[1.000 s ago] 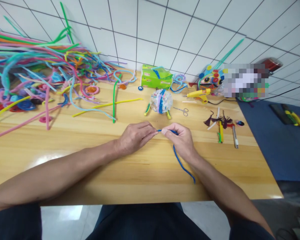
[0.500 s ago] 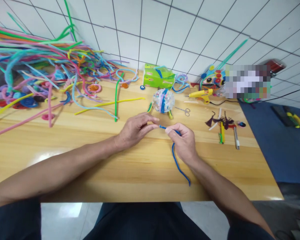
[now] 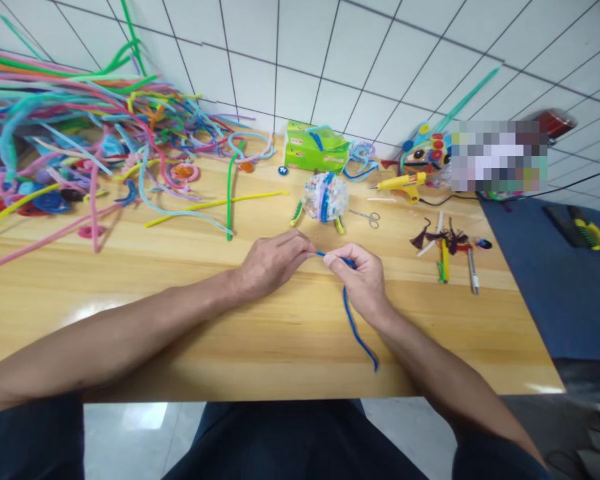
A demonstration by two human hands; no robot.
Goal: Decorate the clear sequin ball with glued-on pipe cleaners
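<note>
A blue pipe cleaner [image 3: 353, 320] runs between my hands above the wooden table, its long tail hanging down toward the front edge. My left hand [image 3: 280, 262] pinches the short end between thumb and fingers. Just to the right, my right hand [image 3: 359, 277] is closed on the same pipe cleaner. Beyond them a speckled ball [image 3: 326, 197] with blue and purple bands rests on the table, with green-yellow pieces at its lower left and lower right. Small scissors [image 3: 370, 217] lie beside the ball.
Many colored pipe cleaners [image 3: 70, 107] are heaped at the left. A green box [image 3: 315, 153] stands near the wall. A yellow glue gun [image 3: 403, 185], dark tassels [image 3: 450, 238] and a pen [image 3: 473, 271] lie at the right. Green and yellow pipe cleaners cross left of center.
The fingers of my left hand have closed onto the end of the blue pipe cleaner. My right hand has shifted slightly left. The view has moved a little.
</note>
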